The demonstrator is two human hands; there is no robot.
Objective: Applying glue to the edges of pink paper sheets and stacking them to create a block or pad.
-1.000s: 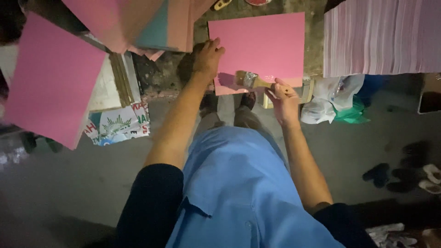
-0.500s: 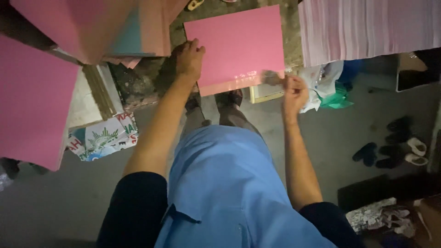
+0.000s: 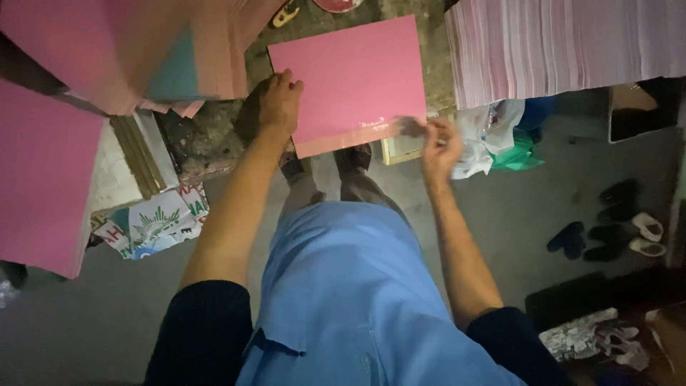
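The small thing in my right hand [image 3: 441,146] is a blur; it looks like a short brush [image 3: 410,126], its tip touching the glossy near edge of the flat pink rectangular card sheet [image 3: 350,78], just left of my fingers, which are pinched around it. My left hand [image 3: 280,100] lies palm-down, fingers loosely spread, pressing the sheet's left edge onto the rough worktop [image 3: 207,139]. Both forearms reach straight ahead. Beyond my right hand, a stack of striped pinkish sheets [image 3: 564,43] is cut off.
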